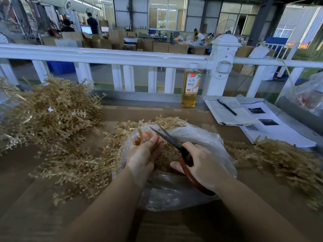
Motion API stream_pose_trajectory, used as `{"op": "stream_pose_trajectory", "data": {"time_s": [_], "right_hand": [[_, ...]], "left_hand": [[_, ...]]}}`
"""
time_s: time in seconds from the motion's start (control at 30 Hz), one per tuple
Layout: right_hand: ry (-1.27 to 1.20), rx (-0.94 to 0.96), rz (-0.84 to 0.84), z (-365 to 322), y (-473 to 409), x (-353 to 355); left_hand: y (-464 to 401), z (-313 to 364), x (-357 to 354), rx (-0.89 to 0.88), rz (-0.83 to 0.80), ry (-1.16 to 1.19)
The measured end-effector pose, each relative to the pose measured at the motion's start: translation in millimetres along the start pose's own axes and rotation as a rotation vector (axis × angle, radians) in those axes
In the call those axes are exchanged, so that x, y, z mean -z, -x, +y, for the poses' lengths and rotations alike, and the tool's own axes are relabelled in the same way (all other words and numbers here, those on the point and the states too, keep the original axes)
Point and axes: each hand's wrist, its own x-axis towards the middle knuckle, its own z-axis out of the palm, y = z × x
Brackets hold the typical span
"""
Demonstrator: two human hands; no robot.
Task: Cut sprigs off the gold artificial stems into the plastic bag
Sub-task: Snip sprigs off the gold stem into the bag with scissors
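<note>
A clear plastic bag point(201, 142) lies open at the table's middle, with cut gold sprigs point(167, 155) inside. Over the bag's left rim my left hand point(145, 151) grips a short gold stem point(140, 135) that sticks up from my fingers. My right hand point(202, 163) holds scissors point(174, 143) with red-brown handles; the dark blades are parted and point up-left, next to my left fingertips and the stem. A large heap of gold stems point(49, 112) sits at the left, and more lie in front of it.
A second pile of gold sprigs point(283, 159) lies at the right. A tea bottle point(190, 86) stands by the white railing point(122, 56). A notebook with a pen point(227, 107) and printed papers point(272, 126) lie at the far right. Another plastic bag point(309, 95) sits at the right edge.
</note>
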Motion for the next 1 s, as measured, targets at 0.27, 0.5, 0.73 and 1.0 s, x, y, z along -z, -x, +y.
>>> {"op": "stream_pose_trajectory", "data": {"time_s": [0.27, 0.5, 0.73, 1.0], "right_hand": [[0.008, -0.017, -0.013, 0.3, -0.4, 0.1], [0.039, -0.012, -0.040, -1.3, 0.4, 1.7], [0.031, -0.015, -0.063, -2.0, -2.5, 2.6], [-0.004, 0.016, -0.037, -1.9, -2.9, 3.8]], "left_hand": [[0.5, 0.2, 1.8, -0.028, 0.016, 0.026], [3.6, -1.8, -0.8, -0.052, 0.034, 0.050], [4.7, -3.6, 1.4, -0.037, 0.019, 0.009], [5.8, -3.7, 1.8, -0.002, -0.005, 0.004]]}}
